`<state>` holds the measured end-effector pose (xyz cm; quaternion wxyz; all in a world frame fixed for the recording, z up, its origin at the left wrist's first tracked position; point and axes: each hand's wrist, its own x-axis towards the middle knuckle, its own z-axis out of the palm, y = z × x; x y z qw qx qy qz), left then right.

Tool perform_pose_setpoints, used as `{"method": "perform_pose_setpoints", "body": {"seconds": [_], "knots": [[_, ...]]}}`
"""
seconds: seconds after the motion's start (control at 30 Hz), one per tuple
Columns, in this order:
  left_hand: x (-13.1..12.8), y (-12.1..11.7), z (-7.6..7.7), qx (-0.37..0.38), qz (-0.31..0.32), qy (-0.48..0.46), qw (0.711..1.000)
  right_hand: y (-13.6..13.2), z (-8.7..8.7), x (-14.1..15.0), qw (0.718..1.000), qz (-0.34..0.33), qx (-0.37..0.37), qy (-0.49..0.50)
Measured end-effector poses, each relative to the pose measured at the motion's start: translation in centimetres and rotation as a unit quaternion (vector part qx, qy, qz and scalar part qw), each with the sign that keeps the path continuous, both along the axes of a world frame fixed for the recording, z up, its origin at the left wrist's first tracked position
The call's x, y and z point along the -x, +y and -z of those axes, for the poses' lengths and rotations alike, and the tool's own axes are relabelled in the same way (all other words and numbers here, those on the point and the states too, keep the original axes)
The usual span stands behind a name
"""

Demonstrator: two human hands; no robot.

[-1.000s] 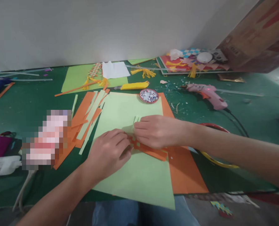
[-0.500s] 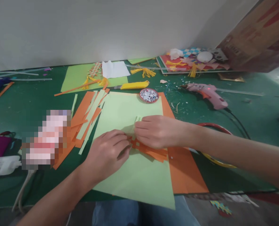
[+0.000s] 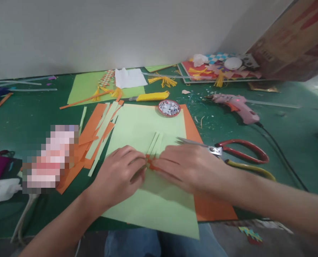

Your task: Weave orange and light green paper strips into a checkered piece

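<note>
My left hand (image 3: pixel 123 175) is closed, its fingertips pinching the left edge of a small weave of orange and green paper strips (image 3: pixel 150 163). From the right, my right hand (image 3: pixel 187 167) reaches over the same weave, fingers together and bent down on it, hiding most of the orange strips. Two pale green strips (image 3: pixel 155 143) stick out beyond the fingers, away from me. Under both hands lies a pale green paper sheet (image 3: pixel 159 221), overlapping an orange sheet (image 3: pixel 215 208).
Scissors (image 3: pixel 215 150) lie right of my right hand, near a pink glue gun (image 3: pixel 236 105). A small dish (image 3: pixel 169 108) of tiny pieces and a yellow cutter (image 3: pixel 153 96) stand behind the sheet. Loose strips (image 3: pixel 102 132), a blurred-out object (image 3: pixel 50 157) and a white bottle (image 3: pixel 3 190) are left.
My right hand has shifted down and toward me, over the orange strips seen before. More of the green strips and the whole pair of scissors now show. My left hand has barely moved.
</note>
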<state>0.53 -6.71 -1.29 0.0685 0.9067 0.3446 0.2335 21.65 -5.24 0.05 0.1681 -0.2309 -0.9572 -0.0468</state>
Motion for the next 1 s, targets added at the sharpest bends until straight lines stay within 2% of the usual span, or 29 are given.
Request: {"method": "perform_pose_setpoints", "body": {"seconds": [0.07, 0.2, 0.53, 1.0], "knots": [[-0.1, 0.0, -0.1, -0.007, -0.003, 0.001, 1.0, -1.4, 0.5, 0.2, 1.0, 0.021, 0.014, 0.006], [-0.2, 0.0, 0.0, -0.016, -0.009, -0.005, 1.0, -2.7, 1.6, 0.6, 0.999, 0.049, -0.005, 0.0], [-0.1, 0.0, 0.2, -0.006, -0.034, 0.003, 0.999, -2.5, 2.1, 0.5, 0.999, 0.045, -0.004, 0.021], [-0.1, -0.1, 0.3, -0.009, -0.029, 0.006, 1.0, -2.5, 2.2, 0.3, 0.999, 0.044, -0.001, 0.023]]}}
